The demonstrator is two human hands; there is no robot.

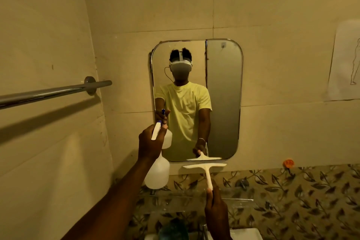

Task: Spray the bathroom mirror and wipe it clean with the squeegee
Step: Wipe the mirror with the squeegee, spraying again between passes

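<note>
Gripping the neck of the white spray bottle [158, 169], the left hand [151, 143] has its fingers wrapped closed around it, with the trigger head and its blue nozzle rising just above the fingers and pointing toward the mirror [196, 99]. The round body of the bottle hangs below the fingers, in front of the mirror's lower left corner. The right hand [216, 210] is closed on the bottom end of the squeegee [206, 169] handle; the handle goes up from the fingers and its wide blade lies across, just under the bottom edge of the mirror. If the blade touches the wall I cannot tell. Well left of the left fingers a metal towel bar [56, 91] stands out from the wall. Right of the right fingers there are leaf-pattern tiles [292, 200].
</note>
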